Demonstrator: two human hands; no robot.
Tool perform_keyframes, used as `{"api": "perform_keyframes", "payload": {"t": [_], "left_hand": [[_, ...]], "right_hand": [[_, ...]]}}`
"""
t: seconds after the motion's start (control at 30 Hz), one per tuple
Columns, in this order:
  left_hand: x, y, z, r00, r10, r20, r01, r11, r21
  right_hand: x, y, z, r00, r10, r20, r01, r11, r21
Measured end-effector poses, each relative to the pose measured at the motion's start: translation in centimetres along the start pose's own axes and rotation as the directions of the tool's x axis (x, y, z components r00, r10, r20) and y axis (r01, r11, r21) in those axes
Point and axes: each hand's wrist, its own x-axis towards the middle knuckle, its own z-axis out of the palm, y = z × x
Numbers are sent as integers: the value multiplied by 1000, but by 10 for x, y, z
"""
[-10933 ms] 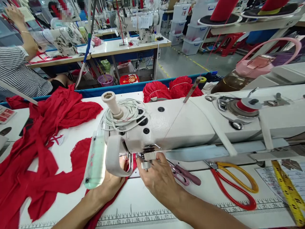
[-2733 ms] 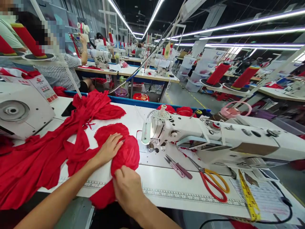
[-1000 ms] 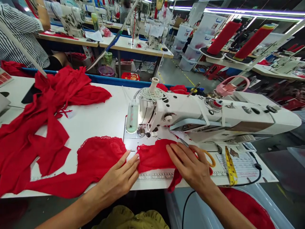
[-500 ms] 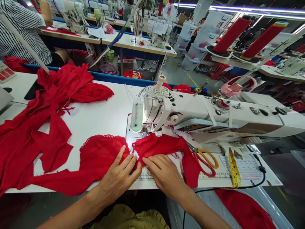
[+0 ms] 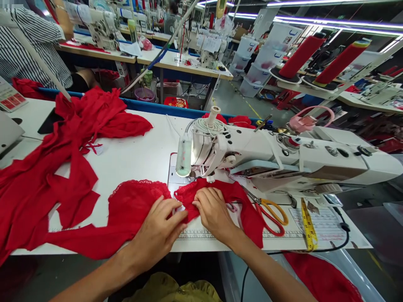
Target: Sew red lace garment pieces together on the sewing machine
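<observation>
A red lace-edged garment piece lies on the table before the sewing machine (image 5: 245, 155). Its left cup (image 5: 135, 205) lies flat, with a long strip running left. On that cup's right edge rests my left hand (image 5: 159, 228), its fingers bent and apart. My right hand (image 5: 215, 214) has thumb and fingers closed on the right-hand red section (image 5: 192, 197), just below the presser foot area. A red strap-like part (image 5: 253, 222) trails right from under this hand. Small white bits show between the two sections. The fingertips of my right hand are partly hidden in the cloth.
Red-and-yellow-handled scissors (image 5: 273, 214) lie right of the cloth, near a yellow tape measure (image 5: 309, 226) and a written sheet (image 5: 327, 222). A heap of red garments (image 5: 72, 155) covers the left side. A co-worker's striped sleeve (image 5: 34, 46) shows at upper left.
The garment was spread out from the machine area; over the last second my right hand came left from the far end to the middle and its fingers closed on the cloth. My left hand's fingers bent.
</observation>
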Motion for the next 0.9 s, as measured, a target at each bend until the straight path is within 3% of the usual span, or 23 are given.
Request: {"api": "perform_keyframes", "payload": {"t": [0.07, 0.13, 0.17, 0.23, 0.3, 0.37, 0.47, 0.57, 0.9], "left_hand": [[9, -1, -6, 962, -273, 3, 265, 931, -252], [22, -4, -12, 848, -518, 108, 502, 722, -477], [28, -5, -15, 788, -586, 191, 577, 593, -561], [40, -6, -21, 708, -611, 355, 648, 361, -671], [50, -4, -24, 685, -537, 492, 672, 205, -712], [55, -1, -26, 673, -441, 594, 695, 106, -711], [57, 4, -23, 670, -416, 614, 682, 21, -731], [55, 7, -19, 706, -425, 566, 623, -7, -783], [57, 17, -16, 720, -435, 541, 619, 49, -784]], "right_hand": [[0, -1, -4, 997, -16, -81, 22, 997, 74], [-1, -3, -10, 987, -33, -158, 53, 991, 120], [-1, -3, -13, 981, -42, -189, 67, 990, 128], [-2, -4, -20, 973, -51, -223, 81, 989, 126], [-3, -4, -24, 972, -54, -229, 83, 989, 119], [-5, -4, -26, 975, -52, -215, 75, 992, 103], [-8, -2, -26, 981, -8, -194, 23, 997, 71], [-11, -1, -26, 976, 52, -211, -42, 998, 49], [-12, -9, -28, 968, 56, -245, -78, 994, -79]]}}
